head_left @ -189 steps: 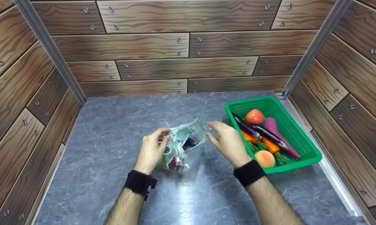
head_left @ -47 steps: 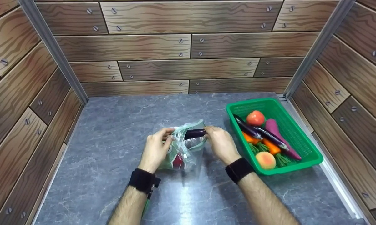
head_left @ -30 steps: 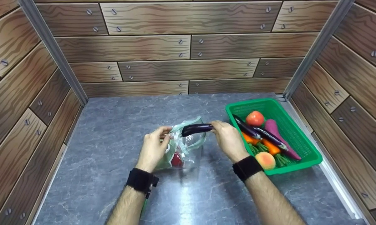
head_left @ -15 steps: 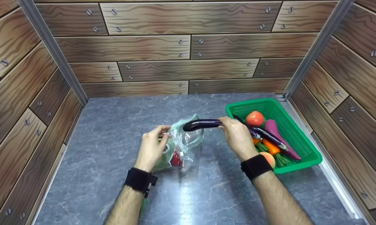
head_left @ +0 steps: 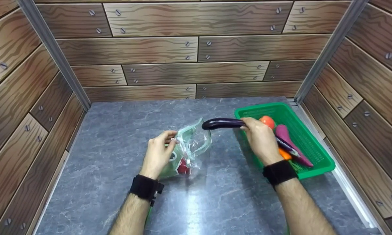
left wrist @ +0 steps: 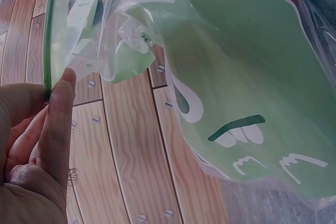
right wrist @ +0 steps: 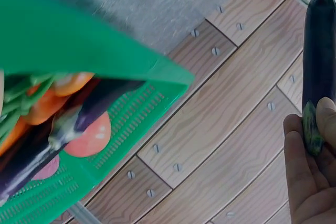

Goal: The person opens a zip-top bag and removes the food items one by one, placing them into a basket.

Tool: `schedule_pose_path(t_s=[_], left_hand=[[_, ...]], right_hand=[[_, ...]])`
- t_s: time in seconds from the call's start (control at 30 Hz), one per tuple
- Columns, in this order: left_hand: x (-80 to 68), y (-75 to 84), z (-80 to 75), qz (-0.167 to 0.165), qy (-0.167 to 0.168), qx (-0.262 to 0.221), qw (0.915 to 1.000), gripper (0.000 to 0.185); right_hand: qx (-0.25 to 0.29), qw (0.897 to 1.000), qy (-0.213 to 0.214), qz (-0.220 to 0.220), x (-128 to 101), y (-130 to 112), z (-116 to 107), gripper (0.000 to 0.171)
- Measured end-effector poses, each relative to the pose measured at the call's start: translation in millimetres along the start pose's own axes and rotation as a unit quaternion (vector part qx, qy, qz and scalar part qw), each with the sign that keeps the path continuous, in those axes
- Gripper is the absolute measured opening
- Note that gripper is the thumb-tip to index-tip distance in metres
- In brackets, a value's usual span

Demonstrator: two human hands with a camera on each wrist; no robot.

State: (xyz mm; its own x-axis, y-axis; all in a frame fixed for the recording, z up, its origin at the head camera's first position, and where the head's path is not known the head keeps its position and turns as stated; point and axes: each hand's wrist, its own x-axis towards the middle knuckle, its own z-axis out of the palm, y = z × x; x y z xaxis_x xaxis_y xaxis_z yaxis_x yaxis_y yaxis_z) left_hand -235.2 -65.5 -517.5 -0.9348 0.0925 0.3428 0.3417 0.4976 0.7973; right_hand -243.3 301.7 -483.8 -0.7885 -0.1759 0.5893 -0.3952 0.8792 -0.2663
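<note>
My left hand (head_left: 157, 153) pinches the edge of a clear and green zip bag (head_left: 193, 143), whose mouth gapes toward the right. Something red (head_left: 183, 166) shows through the bag's lower part. In the left wrist view, thumb and finger meet on the bag's green zip strip (left wrist: 49, 40), and a pale green print covers the bag's side. A dark purple eggplant (head_left: 222, 123) is pinched by its stem end in my right hand (head_left: 260, 138). Its blunt tip points left, right at the bag's far rim. The right wrist view shows the eggplant (right wrist: 318, 56) from stem to tip.
Right of the bag stands a green basket (head_left: 316, 148), partly behind my right hand. It holds a red round fruit (head_left: 267, 121), a purple sweet-potato-like root (head_left: 283, 132), another eggplant (head_left: 287, 146) and orange carrots (head_left: 284, 154). Wood-patterned walls (head_left: 196, 49) enclose the grey table (head_left: 124, 130).
My right hand first reached to the bag, then drew the eggplant out of its mouth and moved right and slightly up, over the basket's near side. The left hand stays at the bag's edge.
</note>
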Motion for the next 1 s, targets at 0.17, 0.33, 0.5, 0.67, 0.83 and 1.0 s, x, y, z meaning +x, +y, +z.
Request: schedule_pose_path(t_s=[0.17, 0.33, 0.5, 0.67, 0.83, 1.0], left_hand=[[0.0, -0.2, -0.2, 0.000, 0.000, -0.001, 1.0000, 0.030], [0.0, -0.3, -0.2, -0.001, 0.000, 0.001, 1.0000, 0.030], [-0.1, -0.6, -0.3, -0.003, 0.000, 0.003, 1.0000, 0.030], [-0.8, -1.8, -0.4, -0.004, -0.002, 0.002, 1.0000, 0.030], [-0.6, -1.9, -0.9, -0.007, -0.005, 0.000, 1.0000, 0.029], [-0.3, -1.5, 0.0, -0.009, -0.002, 0.001, 1.0000, 0.029]], right_hand=[[0.001, 1.000, 0.002, 0.018, -1, 11, -12, 0.029], [-0.001, 0.999, 0.006, 0.035, -3, 24, -24, 0.029], [-0.007, 0.999, 0.016, 0.051, -8, 36, -35, 0.030], [-0.003, 0.997, 0.015, 0.072, -14, 45, -44, 0.028], [-0.005, 0.996, 0.012, 0.092, -20, 53, -52, 0.028], [-0.018, 0.995, 0.015, 0.099, -28, 65, -55, 0.030]])
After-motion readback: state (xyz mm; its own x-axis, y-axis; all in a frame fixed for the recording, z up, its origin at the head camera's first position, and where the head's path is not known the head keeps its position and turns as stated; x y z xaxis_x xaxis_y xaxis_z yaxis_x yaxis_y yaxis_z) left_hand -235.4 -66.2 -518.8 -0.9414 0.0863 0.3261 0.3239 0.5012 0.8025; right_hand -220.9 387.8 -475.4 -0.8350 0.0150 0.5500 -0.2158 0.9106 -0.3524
